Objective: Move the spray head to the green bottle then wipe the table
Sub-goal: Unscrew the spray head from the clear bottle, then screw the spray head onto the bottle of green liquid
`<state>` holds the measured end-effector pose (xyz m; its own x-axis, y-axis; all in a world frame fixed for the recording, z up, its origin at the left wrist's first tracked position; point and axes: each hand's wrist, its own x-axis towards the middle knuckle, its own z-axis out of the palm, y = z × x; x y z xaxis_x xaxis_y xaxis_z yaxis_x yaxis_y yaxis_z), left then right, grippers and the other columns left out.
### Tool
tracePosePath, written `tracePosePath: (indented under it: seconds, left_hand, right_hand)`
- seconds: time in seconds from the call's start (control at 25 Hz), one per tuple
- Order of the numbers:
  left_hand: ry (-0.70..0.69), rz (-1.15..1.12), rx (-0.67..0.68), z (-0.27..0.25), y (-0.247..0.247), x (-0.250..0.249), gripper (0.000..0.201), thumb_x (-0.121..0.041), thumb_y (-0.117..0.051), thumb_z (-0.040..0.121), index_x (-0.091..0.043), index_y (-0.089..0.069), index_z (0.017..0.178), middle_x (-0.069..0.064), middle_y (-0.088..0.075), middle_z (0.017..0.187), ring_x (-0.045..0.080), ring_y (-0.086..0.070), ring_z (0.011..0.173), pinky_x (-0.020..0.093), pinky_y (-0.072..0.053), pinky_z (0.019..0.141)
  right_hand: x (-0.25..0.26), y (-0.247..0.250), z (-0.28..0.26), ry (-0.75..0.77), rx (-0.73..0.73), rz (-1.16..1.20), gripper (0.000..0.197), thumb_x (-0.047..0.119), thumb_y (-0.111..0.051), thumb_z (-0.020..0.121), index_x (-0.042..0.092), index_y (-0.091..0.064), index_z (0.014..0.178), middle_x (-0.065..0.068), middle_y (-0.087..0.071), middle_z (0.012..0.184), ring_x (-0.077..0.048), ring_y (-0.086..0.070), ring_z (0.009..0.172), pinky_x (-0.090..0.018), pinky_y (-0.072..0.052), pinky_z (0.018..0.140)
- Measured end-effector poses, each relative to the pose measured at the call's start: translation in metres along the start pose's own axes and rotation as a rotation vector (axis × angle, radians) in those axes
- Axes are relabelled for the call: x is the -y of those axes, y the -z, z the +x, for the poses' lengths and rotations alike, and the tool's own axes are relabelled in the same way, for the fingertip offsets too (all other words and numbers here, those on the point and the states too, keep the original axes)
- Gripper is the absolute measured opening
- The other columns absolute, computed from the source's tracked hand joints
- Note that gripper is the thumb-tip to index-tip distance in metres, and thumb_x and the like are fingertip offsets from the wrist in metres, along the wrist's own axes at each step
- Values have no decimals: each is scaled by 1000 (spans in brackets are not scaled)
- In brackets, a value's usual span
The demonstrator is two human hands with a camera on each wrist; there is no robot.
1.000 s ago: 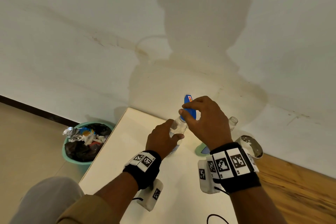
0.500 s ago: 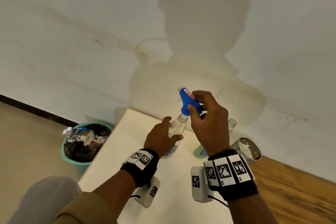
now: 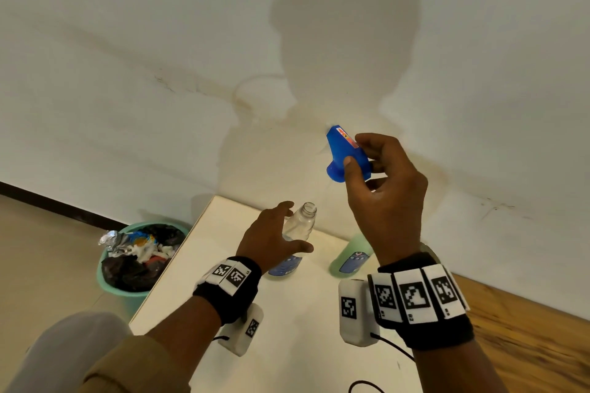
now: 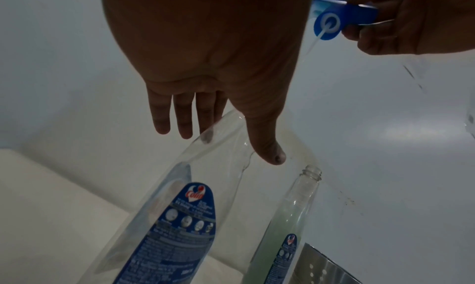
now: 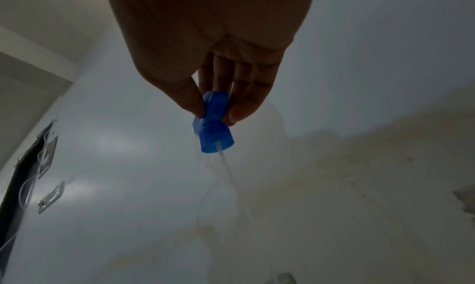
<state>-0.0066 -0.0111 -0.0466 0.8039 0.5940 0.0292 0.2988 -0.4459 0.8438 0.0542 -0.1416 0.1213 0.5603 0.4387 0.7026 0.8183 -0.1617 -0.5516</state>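
Note:
My right hand [image 3: 356,153] pinches the blue spray head [image 3: 341,150] in the air, up and to the right of the clear bottle [image 3: 306,217]; its thin dip tube [image 5: 226,162] hangs free below it. That bottle stands on the white table [image 3: 223,265] with its neck uncapped. My left hand [image 3: 295,226] is spread around the bottle's shoulder, fingers straight [image 4: 185,123]. The green bottle [image 4: 290,217] stands just to the right with an open neck, partly hidden behind my right wrist in the head view.
A green bin [image 3: 137,258] full of rubbish sits on the floor left of the table. A perforated metal piece [image 4: 321,268] lies beside the green bottle. The wall rises right behind the table; wooden floor [image 3: 526,344] is to the right.
My right hand has lifted the spray head off the clear bottle, up and to the right, drawing the tube out. My left hand has loosened from the bottle and spread its fingers.

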Motion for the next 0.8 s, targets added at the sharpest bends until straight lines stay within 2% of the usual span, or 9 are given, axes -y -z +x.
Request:
tracePosePath:
  seconds: [0.08, 0.2, 0.32, 0.36, 0.44, 0.56, 0.68, 0.8]
  left_hand:
    - [-54, -31, -14, -3, 5, -5, 103, -55, -82, 56, -31, -29, 141, -10, -50, 133, 11, -44, 123, 25, -35, 96]
    - [-164, -81, -65, -8, 14, -14, 106, -54, -83, 56, -31, -28, 143, -16, -45, 136, 3, -38, 125, 20, -29, 99]
    - [-304, -99, -196, -12, 20, -25, 94, -55, -80, 61, -30, -35, 140, -20, -38, 141, -4, -34, 130, 17, -28, 107]
    - [-351, -95, -242, -14, 20, -31, 89, -53, -79, 64, -29, -37, 139, -17, -39, 142, -2, -34, 132, 16, -28, 108]
    - [-444, -106, -337, -20, 18, -49, 77, -45, -77, 72, -24, -42, 137, -9, -44, 139, 3, -38, 133, 16, -31, 109]
    - [-605, -103, -446, -33, 6, -86, 52, -28, -71, 83, -16, -51, 130, -3, -54, 130, 10, -48, 125, 20, -39, 103]
    - [-627, -71, -377, -33, -20, -115, 45, -27, -65, 86, -19, -52, 128, -8, -57, 126, 7, -51, 120, 20, -43, 97]
    - [-503, 23, -272, -15, -60, -119, 49, -30, -61, 86, -23, -47, 132, -11, -57, 125, 8, -51, 118, 28, -46, 95]
  right_hand:
    - [8, 14, 9, 6, -37, 28, 26, 15, -67, 88, 14, -63, 113, 5, -70, 100, -7, -63, 77, -12, -50, 54]
    - [22, 42, 24, 34, -98, 52, 25, 15, -67, 87, 14, -63, 112, 8, -69, 98, -6, -64, 78, -16, -50, 52]
    - [36, 77, 42, 74, -152, 44, 26, 18, -67, 86, 14, -63, 112, 7, -70, 98, -8, -66, 79, -17, -48, 51]
    - [40, 92, 48, 88, -170, 34, 26, 19, -67, 86, 13, -64, 111, 7, -71, 97, -8, -67, 79, -19, -49, 51]
    - [43, 120, 60, 112, -189, 2, 27, 21, -65, 86, 14, -63, 111, 8, -71, 97, -8, -68, 80, -31, -55, 54]
    - [35, 156, 72, 147, -192, -82, 29, 23, -64, 86, 14, -62, 114, 11, -67, 96, -6, -67, 81, -43, -57, 57]
    - [15, 174, 76, 157, -174, -151, 34, 27, -63, 88, 12, -60, 118, 9, -64, 100, -6, -65, 84, -43, -58, 62]
    - [-9, 178, 73, 134, -159, -158, 34, 26, -63, 89, 11, -60, 119, 6, -65, 104, -6, -65, 87, -36, -59, 61]
